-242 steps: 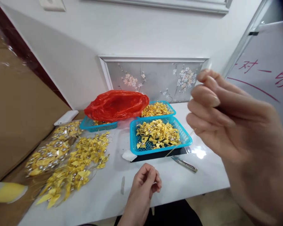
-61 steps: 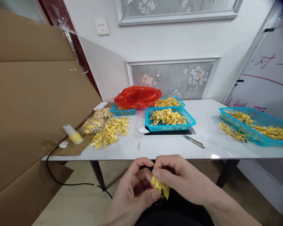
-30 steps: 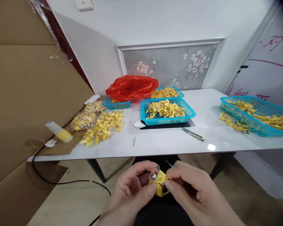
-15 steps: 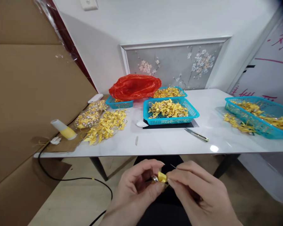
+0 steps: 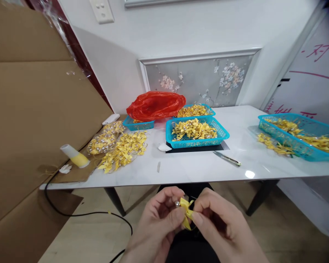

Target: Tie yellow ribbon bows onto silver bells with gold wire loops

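Observation:
Just beyond the table's front edge, above my lap, my left hand [image 5: 160, 223] pinches a yellow ribbon bow [image 5: 186, 207] between thumb and fingers. A shiny silver bead or small bell [image 5: 177, 204] shows at the bow's left side, by my left fingertips. My right hand [image 5: 222, 219] is closed, with thumb and index finger pinching the bow's right side. A thin pale sliver, perhaps a needle, peeks out near the right index finger. The right hand's other fingers are curled, and what lies inside them is hidden.
On the white table [image 5: 142, 175], blue baskets [image 5: 197, 143] hold similar yellow bows. A loose heap of bows [image 5: 126, 148] lies left, beside a thread cone [image 5: 78, 159]. A red plastic bag [image 5: 156, 106] covers the back-left basket. A slim cutting tool [image 5: 227, 158] lies near the front.
The bow has been turned and spread, so its loops and tails now show. The thin sliver above the right fingers shows less. The view has tilted slightly upward.

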Motion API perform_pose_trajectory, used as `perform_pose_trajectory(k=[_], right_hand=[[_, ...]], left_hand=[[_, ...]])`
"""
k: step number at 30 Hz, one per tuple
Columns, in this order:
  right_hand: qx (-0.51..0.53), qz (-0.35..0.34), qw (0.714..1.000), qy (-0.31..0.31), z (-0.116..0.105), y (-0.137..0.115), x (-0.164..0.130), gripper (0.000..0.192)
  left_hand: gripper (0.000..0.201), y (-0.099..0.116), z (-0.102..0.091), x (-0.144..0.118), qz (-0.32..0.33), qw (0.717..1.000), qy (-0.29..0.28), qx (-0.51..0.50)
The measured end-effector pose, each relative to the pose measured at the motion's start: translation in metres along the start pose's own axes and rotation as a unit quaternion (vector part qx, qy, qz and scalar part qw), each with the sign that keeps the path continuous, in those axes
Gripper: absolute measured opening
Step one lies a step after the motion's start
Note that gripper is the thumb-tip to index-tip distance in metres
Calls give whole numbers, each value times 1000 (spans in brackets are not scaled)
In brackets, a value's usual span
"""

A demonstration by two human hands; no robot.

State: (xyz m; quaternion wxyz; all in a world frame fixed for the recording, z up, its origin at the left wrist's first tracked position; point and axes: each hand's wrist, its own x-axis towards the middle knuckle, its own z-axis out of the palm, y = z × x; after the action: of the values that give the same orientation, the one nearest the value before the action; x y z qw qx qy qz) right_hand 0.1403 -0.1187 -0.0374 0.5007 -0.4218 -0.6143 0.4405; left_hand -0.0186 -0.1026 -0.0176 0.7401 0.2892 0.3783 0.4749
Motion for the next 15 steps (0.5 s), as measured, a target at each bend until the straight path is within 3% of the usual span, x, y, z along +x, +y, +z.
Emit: perform_pose_trajectory(k=[4,10,13,15], right_hand=[[7,-41,999,5,-8,0,0,24],[127,23,991,-19,-12,-9,-5,32],[163,23,986,-14,-8,-14,-5,33],[135,1,991,-20,-6,-18,-1,24]], left_hand=[[18,1,-2,2,-17,999,-8,-49],[21,-3,-8,3,-52,979,-39,-194],[24,-4,-9,4,-56,974,-44,-217],[26,-4,-9,6,-60,969,-53,-234]])
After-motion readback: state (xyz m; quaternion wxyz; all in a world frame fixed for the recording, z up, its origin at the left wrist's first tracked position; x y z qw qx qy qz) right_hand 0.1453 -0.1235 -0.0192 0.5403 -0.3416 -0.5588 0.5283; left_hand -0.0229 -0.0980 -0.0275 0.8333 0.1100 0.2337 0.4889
